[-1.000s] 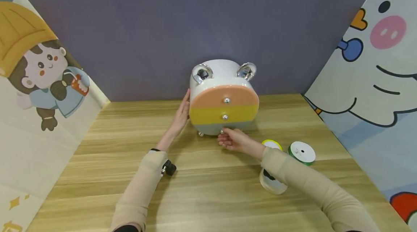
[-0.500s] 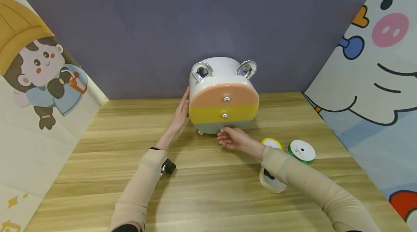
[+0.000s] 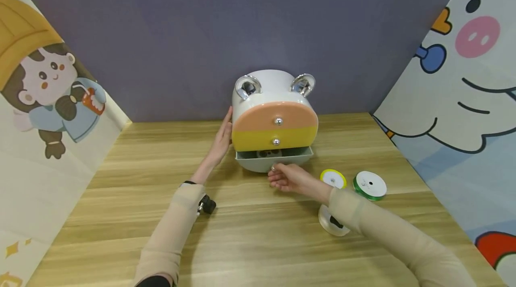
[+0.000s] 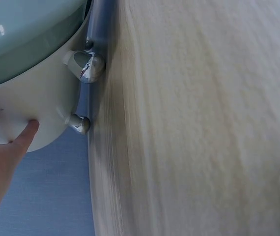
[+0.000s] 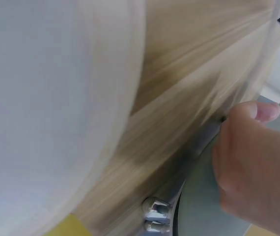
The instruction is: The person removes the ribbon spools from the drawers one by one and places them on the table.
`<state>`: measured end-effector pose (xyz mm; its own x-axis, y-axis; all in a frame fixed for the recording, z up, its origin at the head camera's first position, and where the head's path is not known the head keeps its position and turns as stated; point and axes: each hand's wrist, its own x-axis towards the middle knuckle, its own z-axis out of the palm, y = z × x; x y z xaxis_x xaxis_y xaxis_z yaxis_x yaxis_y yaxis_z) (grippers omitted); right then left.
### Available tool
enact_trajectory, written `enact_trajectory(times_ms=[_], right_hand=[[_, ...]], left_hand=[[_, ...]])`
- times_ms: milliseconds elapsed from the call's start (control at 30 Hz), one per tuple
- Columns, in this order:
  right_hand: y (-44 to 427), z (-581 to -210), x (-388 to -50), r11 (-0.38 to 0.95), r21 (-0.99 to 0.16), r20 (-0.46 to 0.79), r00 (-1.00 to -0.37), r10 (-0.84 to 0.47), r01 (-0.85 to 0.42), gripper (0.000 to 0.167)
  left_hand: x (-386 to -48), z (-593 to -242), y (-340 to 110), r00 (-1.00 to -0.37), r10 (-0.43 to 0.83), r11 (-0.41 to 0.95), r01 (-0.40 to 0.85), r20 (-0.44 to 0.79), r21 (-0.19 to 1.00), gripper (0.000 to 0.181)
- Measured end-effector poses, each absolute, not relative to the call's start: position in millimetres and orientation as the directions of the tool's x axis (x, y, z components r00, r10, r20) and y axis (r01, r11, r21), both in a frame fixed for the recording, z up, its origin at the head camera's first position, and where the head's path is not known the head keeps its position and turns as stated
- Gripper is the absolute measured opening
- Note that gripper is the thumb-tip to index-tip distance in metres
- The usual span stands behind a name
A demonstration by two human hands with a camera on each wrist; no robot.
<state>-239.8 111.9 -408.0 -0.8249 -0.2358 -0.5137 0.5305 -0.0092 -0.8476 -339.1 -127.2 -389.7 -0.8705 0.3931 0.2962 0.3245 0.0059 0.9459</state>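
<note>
A small white cabinet (image 3: 268, 79) with silver ears stands against the back wall, its front banded orange, yellow and grey-green. Its bottom drawer (image 3: 254, 164) is pulled part way out, and something pale with dark spots (image 3: 269, 153) shows inside. By its small silver knob (image 3: 273, 168), my right hand (image 3: 293, 179) pinches the drawer between thumb and finger. My left hand (image 3: 219, 144) lies with straight fingers against the cabinet's left side. In the left wrist view, a fingertip touches the white wall (image 4: 46, 110) above the silver feet (image 4: 88, 66).
Right of the cabinet lie a yellow-rimmed spool (image 3: 333, 178) and a green ribbon spool (image 3: 370, 185). A whitish roll (image 3: 333, 222) sits partly under the right forearm. Wall panels with cartoon prints (image 3: 477, 36) flank the wooden table (image 3: 242, 242).
The bottom drawer has come out toward me, with my right hand moving slightly nearer on its knob. My left hand stays against the cabinet's side.
</note>
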Motion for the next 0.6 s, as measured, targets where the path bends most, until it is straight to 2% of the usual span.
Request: enact_trajectory(times_ms=[333,600], right_hand=[[113.4,-409.4,-215.1,-0.006,-0.846,-0.508,-0.811,-0.29,0.533,0.033],[117.5,-410.8,-197.7,0.008,-0.846,-0.505,-0.795,-0.335,0.534,0.033]], left_hand=[[-338.1,-391.5,-128.2,-0.875,0.389,0.009,0.317,0.289,0.948,0.054],[-338.3,-390.3,-126.9,-0.872,0.393,0.001,0.319,0.293,0.948,0.054]])
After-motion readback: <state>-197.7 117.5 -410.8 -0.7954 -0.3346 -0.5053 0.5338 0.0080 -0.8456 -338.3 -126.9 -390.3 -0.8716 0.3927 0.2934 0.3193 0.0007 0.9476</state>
